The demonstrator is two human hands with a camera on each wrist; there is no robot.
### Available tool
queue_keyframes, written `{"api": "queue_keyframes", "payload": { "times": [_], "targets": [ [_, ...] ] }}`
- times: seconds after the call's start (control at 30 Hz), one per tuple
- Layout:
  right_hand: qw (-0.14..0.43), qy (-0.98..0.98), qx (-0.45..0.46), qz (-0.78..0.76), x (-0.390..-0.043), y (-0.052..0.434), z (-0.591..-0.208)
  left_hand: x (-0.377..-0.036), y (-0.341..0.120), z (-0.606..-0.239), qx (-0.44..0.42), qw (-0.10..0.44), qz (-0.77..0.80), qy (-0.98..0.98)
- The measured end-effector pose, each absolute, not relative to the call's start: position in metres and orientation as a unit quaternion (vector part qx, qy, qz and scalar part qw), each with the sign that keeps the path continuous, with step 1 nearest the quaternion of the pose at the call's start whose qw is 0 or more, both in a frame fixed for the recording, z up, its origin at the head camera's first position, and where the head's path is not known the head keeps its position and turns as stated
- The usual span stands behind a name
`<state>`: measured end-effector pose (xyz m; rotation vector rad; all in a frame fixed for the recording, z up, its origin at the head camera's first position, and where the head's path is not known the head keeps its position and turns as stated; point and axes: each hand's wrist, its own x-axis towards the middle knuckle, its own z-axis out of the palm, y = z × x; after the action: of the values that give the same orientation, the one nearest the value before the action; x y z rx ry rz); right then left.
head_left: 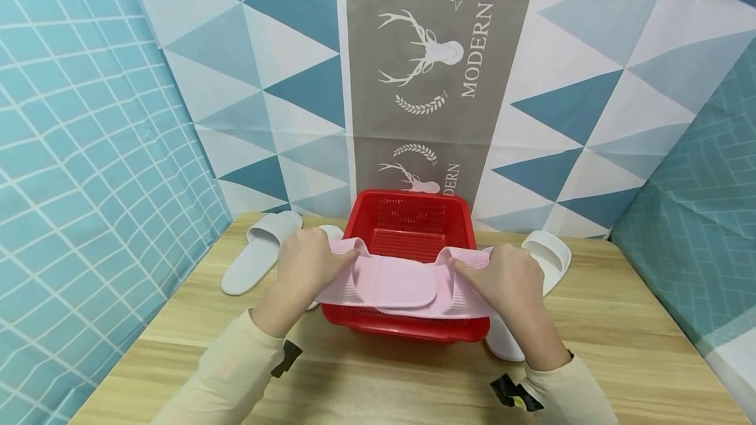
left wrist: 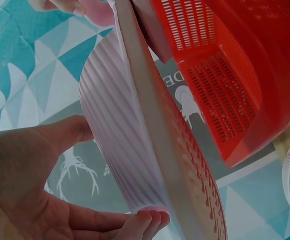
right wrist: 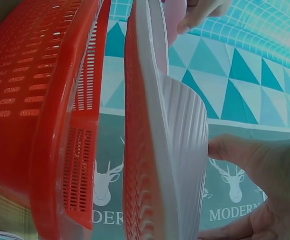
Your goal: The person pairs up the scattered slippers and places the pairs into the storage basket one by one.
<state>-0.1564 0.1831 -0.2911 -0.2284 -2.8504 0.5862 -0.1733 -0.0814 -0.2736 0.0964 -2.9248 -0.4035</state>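
My left hand (head_left: 304,261) grips a pink slipper (head_left: 396,283) by its ribbed strap, thumb on the inner edge. A second pink slipper (head_left: 470,294) is held the same way by my right hand (head_left: 510,277). Their soles overlap over the front part of a red basket (head_left: 407,328), the left one on top. In the left wrist view, the fingers curl under the far edge of the strap (left wrist: 110,120) and the textured underside shows. The right wrist view has the other strap (right wrist: 184,130) between thumb and fingers, close beside the basket wall.
A white slipper (head_left: 251,267) lies on the wooden table (head_left: 354,385) at left, with another white slipper (head_left: 333,232) partly hidden behind my left hand. To the right are a white slipper (head_left: 549,258) and another (head_left: 504,341) partly covered by my right arm. Patterned cloth walls enclose the table.
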Motion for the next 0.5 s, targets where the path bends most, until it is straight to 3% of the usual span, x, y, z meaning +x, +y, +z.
{"api": "queue_keyframes", "payload": {
  "times": [0.5],
  "targets": [
    [0.113,-0.971,-0.074,0.199,-0.1572,0.1739,-0.2896,-0.1714,-0.0786,-0.2738,0.03,0.11,-0.127,-0.985]
  ]
}}
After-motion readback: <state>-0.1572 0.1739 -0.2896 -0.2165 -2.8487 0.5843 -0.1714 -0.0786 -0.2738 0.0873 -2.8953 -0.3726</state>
